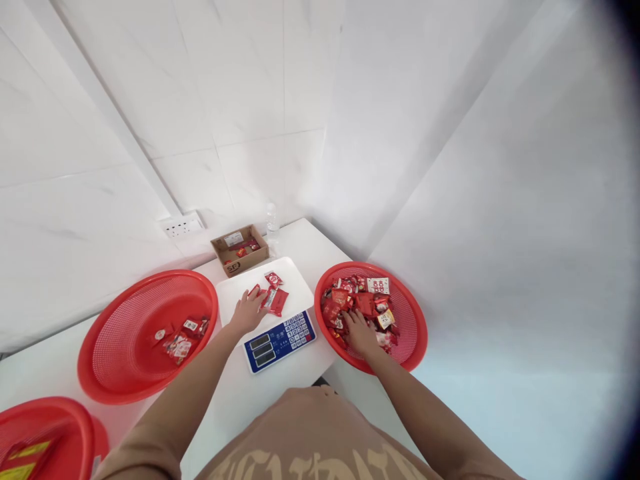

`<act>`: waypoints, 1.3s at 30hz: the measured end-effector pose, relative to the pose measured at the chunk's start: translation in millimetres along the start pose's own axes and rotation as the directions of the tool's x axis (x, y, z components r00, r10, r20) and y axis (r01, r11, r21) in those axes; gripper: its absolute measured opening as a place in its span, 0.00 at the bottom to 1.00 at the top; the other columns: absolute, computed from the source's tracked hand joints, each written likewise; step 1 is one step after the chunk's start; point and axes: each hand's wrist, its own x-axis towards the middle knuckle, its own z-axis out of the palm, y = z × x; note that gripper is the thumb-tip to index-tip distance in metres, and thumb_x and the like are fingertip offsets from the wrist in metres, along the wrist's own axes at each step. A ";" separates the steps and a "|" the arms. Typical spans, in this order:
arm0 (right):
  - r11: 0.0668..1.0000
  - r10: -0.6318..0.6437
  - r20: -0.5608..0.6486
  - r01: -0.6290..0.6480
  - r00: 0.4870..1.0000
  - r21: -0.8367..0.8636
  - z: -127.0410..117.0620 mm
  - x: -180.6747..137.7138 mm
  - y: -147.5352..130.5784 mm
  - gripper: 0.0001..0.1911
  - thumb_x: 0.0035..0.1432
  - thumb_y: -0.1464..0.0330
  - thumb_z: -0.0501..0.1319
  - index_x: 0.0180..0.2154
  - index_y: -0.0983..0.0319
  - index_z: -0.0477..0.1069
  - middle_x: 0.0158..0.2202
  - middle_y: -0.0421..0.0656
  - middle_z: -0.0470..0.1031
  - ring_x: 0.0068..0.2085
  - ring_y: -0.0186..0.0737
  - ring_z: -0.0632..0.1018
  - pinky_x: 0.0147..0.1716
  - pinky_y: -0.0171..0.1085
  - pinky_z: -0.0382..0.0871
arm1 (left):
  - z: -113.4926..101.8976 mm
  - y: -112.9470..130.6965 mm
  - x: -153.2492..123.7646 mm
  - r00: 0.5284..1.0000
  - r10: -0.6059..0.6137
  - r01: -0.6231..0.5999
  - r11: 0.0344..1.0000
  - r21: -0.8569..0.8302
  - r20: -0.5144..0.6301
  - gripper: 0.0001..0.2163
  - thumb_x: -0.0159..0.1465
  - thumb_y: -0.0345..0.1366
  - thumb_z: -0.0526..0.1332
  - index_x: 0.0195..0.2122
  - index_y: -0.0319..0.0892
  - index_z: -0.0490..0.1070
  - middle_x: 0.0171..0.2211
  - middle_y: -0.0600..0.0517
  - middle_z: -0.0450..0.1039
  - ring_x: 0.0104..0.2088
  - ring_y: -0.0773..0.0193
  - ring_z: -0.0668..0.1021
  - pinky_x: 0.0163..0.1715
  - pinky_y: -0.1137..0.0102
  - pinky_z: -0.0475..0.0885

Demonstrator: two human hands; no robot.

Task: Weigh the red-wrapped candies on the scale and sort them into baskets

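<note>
"Brown shirt (320,433) with pale lettering lies nearest us, bottom centre of the frame. What are our hands doing?"

"Our left hand (247,312), fingers apart and slightly bent, touches the red packets (278,302) on the white scale tray (295,273), just left of centre. Our right hand (361,333) reaches palm down into the loose packets (367,305) in the right-hand basket (419,327), lower right of centre. Whether either pinches anything, we cannot tell."

"How do we do this well?"

"We think light fingers suit the tray, since pressing adds load, and the packets there should sit well inside its edge. On the right, we should lift with fingertips alone, so neighbours don't come along."

"And what escapes us?"

"Our right fingertips vanish among packets, most print is too small to read, and we make out no figures on the display (263,353). Farther out, left of centre, the carton (253,261) partly hides its contents, and the clear bottle (271,220) fades into the pale background. Another red basket (83,427) is cut off at lower left."
</note>
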 end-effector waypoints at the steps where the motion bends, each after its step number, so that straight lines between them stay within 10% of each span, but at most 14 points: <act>1: 1.000 0.007 -0.011 -0.007 1.000 0.002 0.0 0.7 -0.1 0.34 0.51 0.74 0.56 0.61 0.60 0.54 0.63 0.49 0.56 0.64 0.50 0.52 0.55 0.48 0.54 | 0.2 -4.6 -3.5 0.999 0.032 -0.033 0.994 0.106 0.010 0.17 0.52 0.35 0.65 0.45 0.47 0.72 0.60 0.45 0.60 0.65 0.48 0.51 0.62 0.52 0.40; 5: 0.981 0.048 -0.064 -0.035 0.997 0.190 -3.4 7.8 3.4 0.29 0.48 0.75 0.57 0.55 0.63 0.63 0.53 0.52 0.68 0.54 0.49 0.68 0.47 0.39 0.61 | -3.3 -20.4 -9.7 0.992 0.111 -0.123 0.881 0.456 0.052 0.16 0.59 0.39 0.58 0.49 0.49 0.70 0.61 0.47 0.59 0.65 0.50 0.51 0.61 0.52 0.47; 12: 0.853 0.274 -0.175 -0.155 0.945 0.498 -31.3 18.1 10.5 0.16 0.52 0.59 0.56 0.40 0.61 0.68 0.40 0.46 0.75 0.41 0.44 0.75 0.40 0.38 0.65 | -8.7 -25.0 -17.0 0.978 0.210 -0.201 0.901 0.383 0.020 0.12 0.59 0.38 0.58 0.44 0.46 0.72 0.56 0.45 0.66 0.62 0.54 0.59 0.62 0.54 0.48; 16: 0.484 0.354 -0.089 -0.101 0.931 0.869 -61.0 19.5 -16.6 0.16 0.48 0.53 0.60 0.32 0.59 0.66 0.29 0.41 0.72 0.32 0.41 0.74 0.34 0.40 0.68 | -0.4 -0.8 -28.6 0.977 0.201 -0.192 0.974 0.117 -0.071 0.10 0.55 0.39 0.62 0.39 0.47 0.74 0.52 0.47 0.70 0.61 0.53 0.61 0.62 0.56 0.49; 21: 0.089 0.009 0.086 -0.087 0.996 0.992 -74.7 12.1 -86.3 0.17 0.43 0.56 0.67 0.27 0.59 0.64 0.28 0.38 0.70 0.28 0.34 0.73 0.31 0.36 0.69 | 31.6 41.4 -48.7 0.994 0.030 0.004 0.950 -0.311 0.102 0.20 0.54 0.43 0.64 0.47 0.46 0.70 0.46 0.46 0.74 0.51 0.53 0.73 0.52 0.59 0.65; 28: 0.092 -0.313 0.221 -0.203 0.924 0.975 -63.1 -1.8 -128.4 0.19 0.40 0.59 0.70 0.31 0.61 0.67 0.25 0.36 0.71 0.27 0.31 0.73 0.31 0.35 0.69 | 46.7 57.8 -63.3 0.972 -0.100 0.208 0.790 -0.576 0.213 0.15 0.55 0.42 0.63 0.42 0.42 0.71 0.36 0.48 0.76 0.34 0.61 0.77 0.34 0.65 0.73; 36: 0.211 -0.313 0.281 -0.222 0.907 0.952 -48.1 -3.9 -113.3 0.17 0.41 0.59 0.69 0.29 0.62 0.69 0.23 0.36 0.71 0.25 0.30 0.72 0.29 0.32 0.68 | 43.5 44.1 -68.4 0.917 -0.160 0.354 0.747 -0.563 0.364 0.14 0.53 0.42 0.66 0.38 0.40 0.73 0.31 0.51 0.75 0.31 0.66 0.75 0.34 0.68 0.73; 39: 0.398 -0.198 0.169 -0.078 0.966 0.914 -46.8 3.7 -92.2 0.11 0.51 0.61 0.62 0.34 0.62 0.71 0.32 0.41 0.76 0.34 0.35 0.76 0.35 0.35 0.70 | 44.0 42.9 -66.4 0.918 -0.194 0.377 0.702 -0.604 0.347 0.13 0.54 0.37 0.66 0.40 0.42 0.72 0.35 0.49 0.75 0.35 0.64 0.76 0.34 0.69 0.74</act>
